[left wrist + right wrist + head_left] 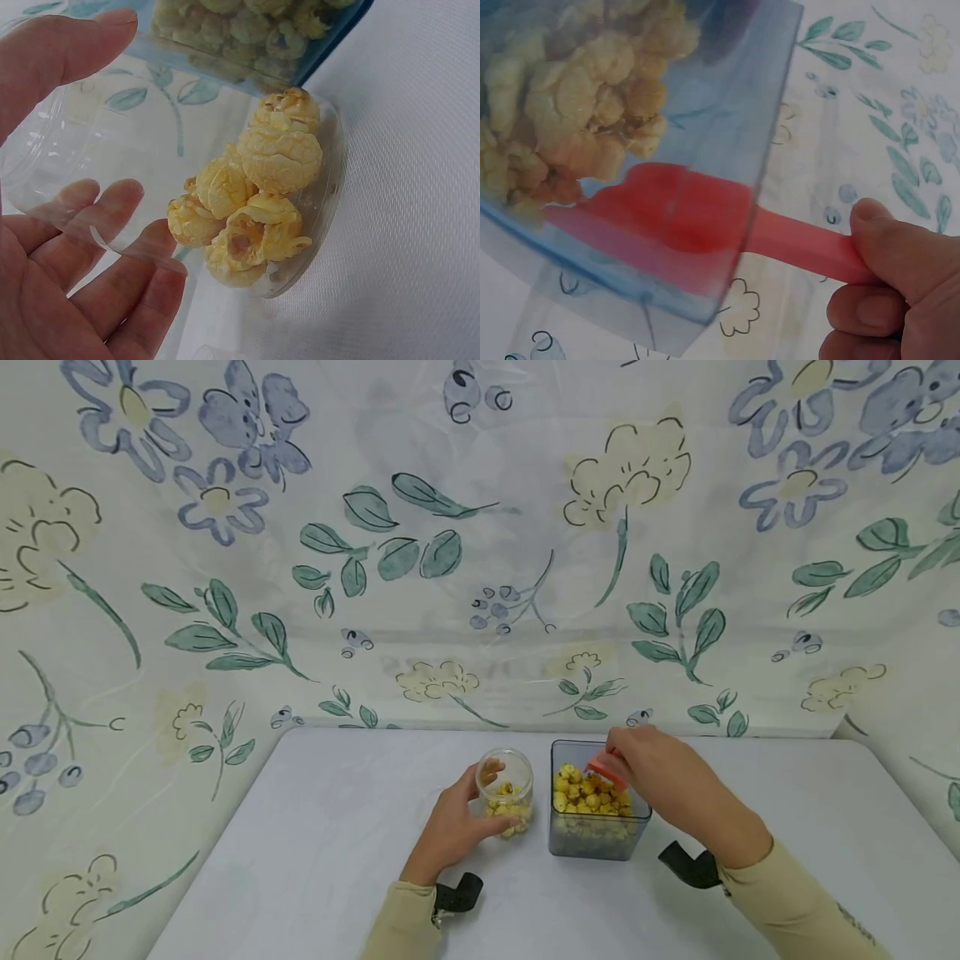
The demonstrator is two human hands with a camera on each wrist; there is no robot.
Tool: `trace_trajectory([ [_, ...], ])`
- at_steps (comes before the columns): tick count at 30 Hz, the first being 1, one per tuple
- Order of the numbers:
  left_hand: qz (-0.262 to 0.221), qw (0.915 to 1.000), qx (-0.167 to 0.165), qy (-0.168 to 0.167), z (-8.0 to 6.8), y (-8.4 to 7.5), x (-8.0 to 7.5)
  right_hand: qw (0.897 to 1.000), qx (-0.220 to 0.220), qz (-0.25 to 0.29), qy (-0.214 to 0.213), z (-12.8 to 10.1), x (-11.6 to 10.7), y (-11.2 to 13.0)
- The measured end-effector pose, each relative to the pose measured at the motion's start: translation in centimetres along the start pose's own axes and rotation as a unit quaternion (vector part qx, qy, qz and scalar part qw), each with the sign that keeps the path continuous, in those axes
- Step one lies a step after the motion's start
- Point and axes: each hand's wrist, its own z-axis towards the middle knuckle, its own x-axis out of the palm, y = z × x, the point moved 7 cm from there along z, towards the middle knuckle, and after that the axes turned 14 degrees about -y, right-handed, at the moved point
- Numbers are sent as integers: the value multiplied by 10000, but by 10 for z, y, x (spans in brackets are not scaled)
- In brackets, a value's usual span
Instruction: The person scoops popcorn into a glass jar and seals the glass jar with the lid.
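A clear round jar (521, 792) stands upright on the white table, with several pieces of popcorn (281, 159) at its bottom. My left hand (450, 827) holds it from the left, thumb on the near side and fingers around the far side. To its right is a bluish see-through box (588, 850) with a heap of yellow popcorn (581, 793). My right hand (671, 783) grips the handle of a red scoop (697, 214) over the box's right side. The scoop's head is inside the box, against the popcorn.
The white table (337, 827) extends to both sides of the jar and box. Behind it hangs a flower-patterned cloth (517, 693). A black strap (459, 893) is on the left wrist, and another black strap (690, 867) is on the right.
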Motion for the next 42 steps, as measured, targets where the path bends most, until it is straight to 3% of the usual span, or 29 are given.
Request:
trace_trajectory([
  [4,15,10000,-1,-2,1,1,0,9999,-86,102,47,1,1,2],
  [9,52,10000,2,-32,2,1,0,9978,233,586,179,5,5,-8],
  [18,51,10000,-32,-34,2,0,-1,9891,664,1314,-69,9,5,-27],
  [23,43,10000,-19,-42,2,0,-1,9904,801,1119,-132,7,4,-27],
  [28,56,10000,-37,-22,2,1,-1,9977,416,525,-27,5,8,-14],
  [32,76,10000,-55,-30,2,2,-1,9987,189,467,-10,6,11,-7],
  [37,46,10000,-26,1,2,2,0,9913,721,1084,-204,7,8,-19],
  [42,97,10000,-22,-7,1,2,1,9830,1253,1285,-398,1,5,-39],
])
